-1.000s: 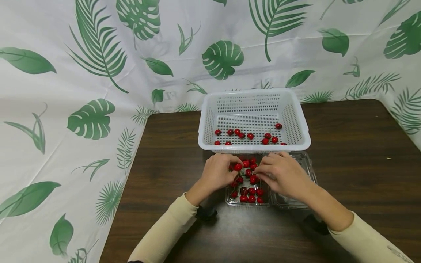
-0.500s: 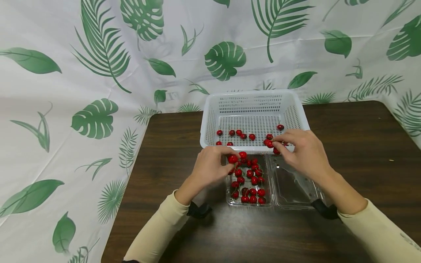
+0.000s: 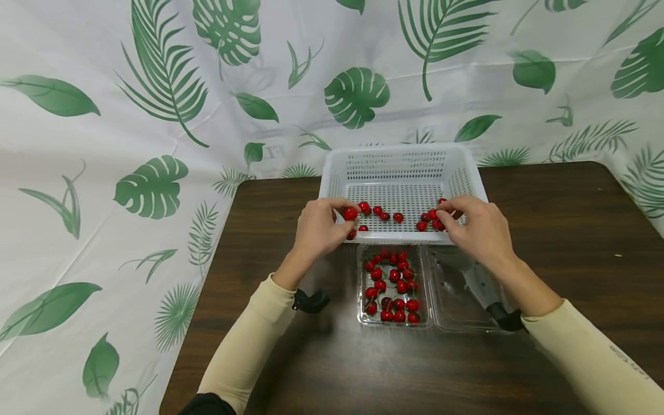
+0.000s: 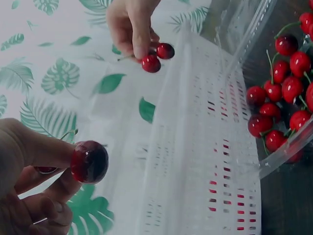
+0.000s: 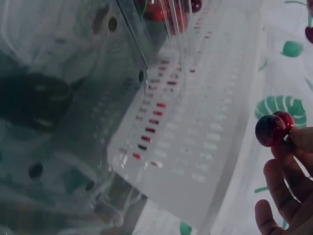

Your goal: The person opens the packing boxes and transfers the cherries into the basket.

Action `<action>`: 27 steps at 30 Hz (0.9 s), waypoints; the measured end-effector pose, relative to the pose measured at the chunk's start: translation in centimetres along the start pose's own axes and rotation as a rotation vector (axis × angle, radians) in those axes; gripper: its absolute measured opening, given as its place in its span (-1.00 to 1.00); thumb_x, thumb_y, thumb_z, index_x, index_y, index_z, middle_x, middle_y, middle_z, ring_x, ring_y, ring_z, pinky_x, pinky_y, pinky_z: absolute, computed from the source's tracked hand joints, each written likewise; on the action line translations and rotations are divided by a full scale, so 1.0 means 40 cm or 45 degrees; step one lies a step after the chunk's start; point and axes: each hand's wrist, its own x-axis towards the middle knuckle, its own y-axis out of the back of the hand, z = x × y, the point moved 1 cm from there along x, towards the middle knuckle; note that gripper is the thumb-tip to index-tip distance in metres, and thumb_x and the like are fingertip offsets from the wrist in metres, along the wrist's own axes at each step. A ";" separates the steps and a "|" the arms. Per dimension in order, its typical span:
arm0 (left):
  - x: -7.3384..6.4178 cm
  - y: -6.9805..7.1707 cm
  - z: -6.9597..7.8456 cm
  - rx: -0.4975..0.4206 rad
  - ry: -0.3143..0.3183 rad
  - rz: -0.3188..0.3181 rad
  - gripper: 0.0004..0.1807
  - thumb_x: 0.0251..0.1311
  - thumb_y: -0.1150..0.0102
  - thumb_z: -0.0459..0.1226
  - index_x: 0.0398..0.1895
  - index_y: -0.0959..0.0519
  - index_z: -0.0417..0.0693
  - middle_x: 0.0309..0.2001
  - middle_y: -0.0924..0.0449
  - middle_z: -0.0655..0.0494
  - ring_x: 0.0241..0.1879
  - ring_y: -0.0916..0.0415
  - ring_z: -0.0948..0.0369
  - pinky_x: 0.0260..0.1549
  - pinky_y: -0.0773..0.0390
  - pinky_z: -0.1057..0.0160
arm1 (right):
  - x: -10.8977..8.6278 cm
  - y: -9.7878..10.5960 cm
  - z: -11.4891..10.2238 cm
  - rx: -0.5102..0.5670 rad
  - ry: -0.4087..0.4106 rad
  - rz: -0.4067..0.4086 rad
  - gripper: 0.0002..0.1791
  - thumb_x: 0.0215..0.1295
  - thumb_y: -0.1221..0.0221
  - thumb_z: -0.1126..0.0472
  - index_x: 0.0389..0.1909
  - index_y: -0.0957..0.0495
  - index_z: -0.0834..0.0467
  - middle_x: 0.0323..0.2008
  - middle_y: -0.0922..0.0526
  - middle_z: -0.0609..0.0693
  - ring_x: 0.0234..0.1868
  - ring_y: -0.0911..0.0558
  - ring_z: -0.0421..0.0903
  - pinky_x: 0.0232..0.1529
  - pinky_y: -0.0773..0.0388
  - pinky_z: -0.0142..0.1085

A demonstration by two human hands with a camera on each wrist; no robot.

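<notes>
Cherries (image 3: 397, 217) sit in the basket (image 3: 394, 237) and the box (image 3: 394, 325), with some pinched in the left grip (image 3: 319, 227) and in the right grip (image 3: 479, 227), and they should be light, slippery and easy to bruise, so hold each softly round its fat sides.
</notes>
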 end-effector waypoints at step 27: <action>0.086 -0.059 -0.078 0.008 0.217 0.003 -0.89 0.12 -0.32 -0.21 -0.29 -0.73 0.07 -0.35 -0.69 0.21 -0.66 -0.37 0.22 -0.71 -0.34 0.24 | -0.008 -0.055 0.025 -0.041 -0.041 -0.153 -0.84 0.21 -0.30 0.19 -0.25 -0.74 0.17 -0.26 -0.73 0.16 -0.43 -0.62 0.05 -0.51 -0.45 -0.07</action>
